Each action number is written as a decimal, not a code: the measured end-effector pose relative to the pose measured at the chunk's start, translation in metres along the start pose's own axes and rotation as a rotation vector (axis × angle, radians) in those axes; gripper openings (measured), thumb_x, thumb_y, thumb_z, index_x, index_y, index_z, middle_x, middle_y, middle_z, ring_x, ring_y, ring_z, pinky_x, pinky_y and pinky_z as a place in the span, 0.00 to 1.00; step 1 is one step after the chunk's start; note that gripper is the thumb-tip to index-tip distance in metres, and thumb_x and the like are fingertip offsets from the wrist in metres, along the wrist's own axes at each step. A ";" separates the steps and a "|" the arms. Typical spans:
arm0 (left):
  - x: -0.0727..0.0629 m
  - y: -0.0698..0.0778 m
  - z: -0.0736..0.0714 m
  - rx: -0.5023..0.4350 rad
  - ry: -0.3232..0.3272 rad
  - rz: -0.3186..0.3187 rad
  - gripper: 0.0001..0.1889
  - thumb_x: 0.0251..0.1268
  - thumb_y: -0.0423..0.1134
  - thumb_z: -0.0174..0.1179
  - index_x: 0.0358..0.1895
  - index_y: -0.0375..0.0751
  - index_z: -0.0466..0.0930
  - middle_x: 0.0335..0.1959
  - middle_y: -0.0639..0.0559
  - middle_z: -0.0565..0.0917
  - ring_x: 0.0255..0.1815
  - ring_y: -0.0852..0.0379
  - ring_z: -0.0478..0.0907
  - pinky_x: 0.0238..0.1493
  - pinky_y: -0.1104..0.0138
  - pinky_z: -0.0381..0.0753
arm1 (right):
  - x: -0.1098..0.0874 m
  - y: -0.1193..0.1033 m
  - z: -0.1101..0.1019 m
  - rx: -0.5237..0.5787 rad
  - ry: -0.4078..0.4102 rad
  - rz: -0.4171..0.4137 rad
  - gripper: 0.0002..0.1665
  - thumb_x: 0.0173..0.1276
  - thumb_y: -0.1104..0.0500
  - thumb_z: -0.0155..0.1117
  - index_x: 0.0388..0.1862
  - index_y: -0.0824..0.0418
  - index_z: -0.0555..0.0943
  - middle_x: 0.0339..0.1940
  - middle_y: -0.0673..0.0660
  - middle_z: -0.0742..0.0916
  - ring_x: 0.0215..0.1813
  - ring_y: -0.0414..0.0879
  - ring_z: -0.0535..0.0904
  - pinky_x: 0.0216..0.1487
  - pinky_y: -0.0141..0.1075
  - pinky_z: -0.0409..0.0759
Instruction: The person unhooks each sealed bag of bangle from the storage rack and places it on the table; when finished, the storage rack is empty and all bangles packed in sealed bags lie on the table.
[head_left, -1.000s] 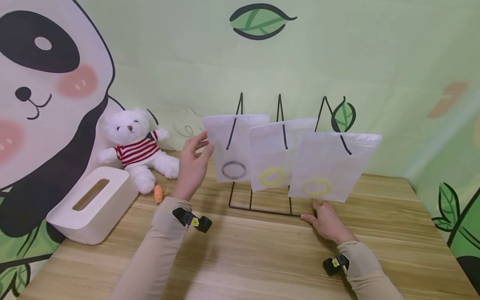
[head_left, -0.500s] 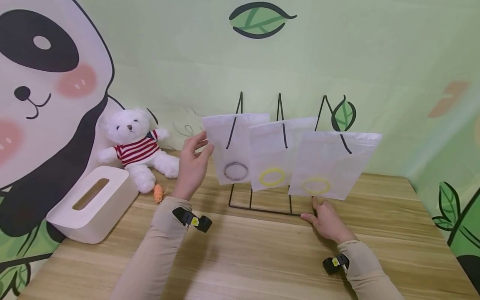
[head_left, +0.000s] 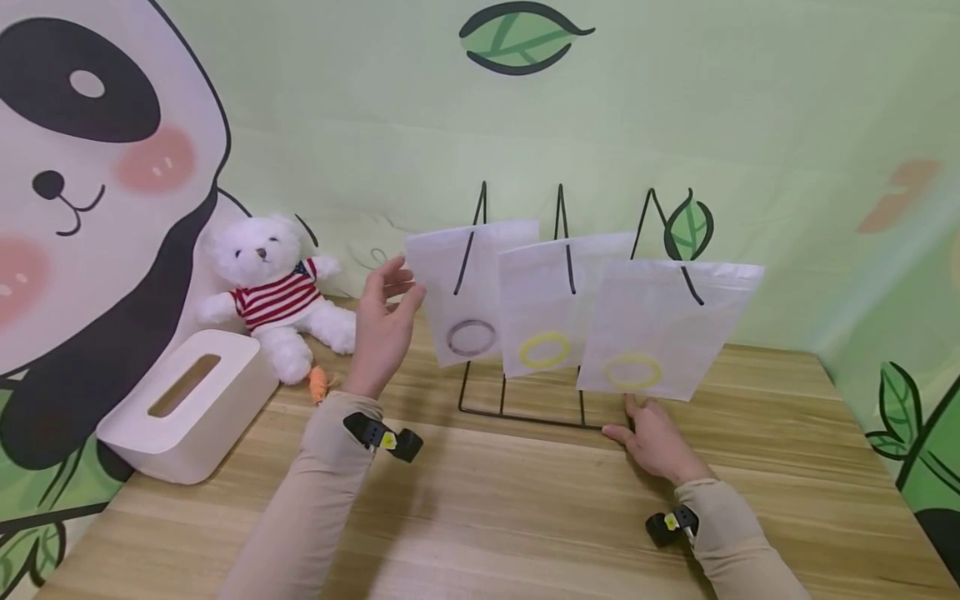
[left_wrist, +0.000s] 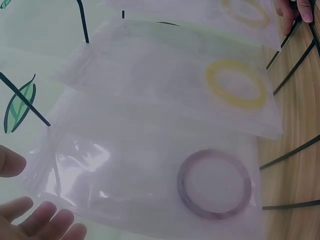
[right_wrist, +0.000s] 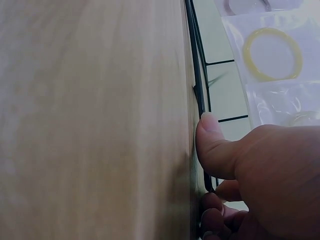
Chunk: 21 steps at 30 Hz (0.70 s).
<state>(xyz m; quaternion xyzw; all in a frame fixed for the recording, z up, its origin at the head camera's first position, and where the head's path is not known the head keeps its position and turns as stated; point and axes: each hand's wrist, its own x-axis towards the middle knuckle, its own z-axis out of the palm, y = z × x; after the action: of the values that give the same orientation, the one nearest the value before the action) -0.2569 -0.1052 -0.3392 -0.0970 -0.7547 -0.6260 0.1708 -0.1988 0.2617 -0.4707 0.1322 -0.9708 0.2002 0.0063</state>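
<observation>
Three translucent plastic zip bags hang in a row on a black wire display rack (head_left: 540, 422). The left bag (head_left: 483, 287) contains a purple-grey bangle (left_wrist: 182, 186), while the middle bag (head_left: 536, 292) and the right bag (head_left: 652, 312) each have a yellow bangle in them. My left hand (head_left: 384, 329) is at the left bag's outer edge, thumb and fingers apart. At the lower right, my right hand (head_left: 660, 442) grips the front corner of the rack's base, its thumb (right_wrist: 210, 135) on the front bar. The right bag hides part of the base.
A white plush bear (head_left: 281, 287) in a striped shirt sits at the back left. In front of it stand a white tissue box (head_left: 202, 425) and a small orange carrot-shaped item (head_left: 318, 383). A printed panda cloth covers the wall behind the wooden table (head_left: 510, 508).
My left fingers have drawn slightly left, away from the left bag's edge. That bag has swung a little on its hook. My right hand stays on the rack.
</observation>
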 end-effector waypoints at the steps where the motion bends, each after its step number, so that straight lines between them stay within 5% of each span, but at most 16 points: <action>1: 0.000 0.001 0.000 -0.008 0.002 0.002 0.24 0.72 0.40 0.55 0.68 0.38 0.65 0.57 0.42 0.73 0.58 0.50 0.70 0.60 0.55 0.67 | 0.000 0.000 0.000 -0.002 0.000 0.003 0.44 0.72 0.52 0.60 0.65 0.88 0.57 0.23 0.66 0.77 0.45 0.63 0.76 0.50 0.54 0.75; 10: 0.001 0.000 0.001 -0.037 0.016 -0.012 0.18 0.73 0.35 0.53 0.62 0.33 0.67 0.52 0.39 0.73 0.52 0.48 0.72 0.53 0.61 0.70 | 0.001 0.002 0.001 -0.019 -0.022 0.024 0.46 0.72 0.50 0.60 0.66 0.87 0.56 0.25 0.63 0.76 0.44 0.60 0.75 0.48 0.52 0.74; 21: 0.000 0.000 0.004 -0.073 0.046 0.093 0.13 0.69 0.35 0.57 0.52 0.34 0.70 0.44 0.46 0.76 0.46 0.55 0.74 0.49 0.60 0.72 | 0.001 0.004 0.002 -0.014 0.005 0.012 0.45 0.71 0.50 0.60 0.65 0.87 0.58 0.29 0.69 0.79 0.46 0.63 0.76 0.50 0.54 0.74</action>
<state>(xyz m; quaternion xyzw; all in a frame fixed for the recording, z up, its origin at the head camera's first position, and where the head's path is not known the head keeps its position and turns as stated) -0.2572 -0.1014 -0.3403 -0.1236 -0.7218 -0.6467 0.2133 -0.2004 0.2639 -0.4744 0.1258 -0.9729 0.1936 0.0084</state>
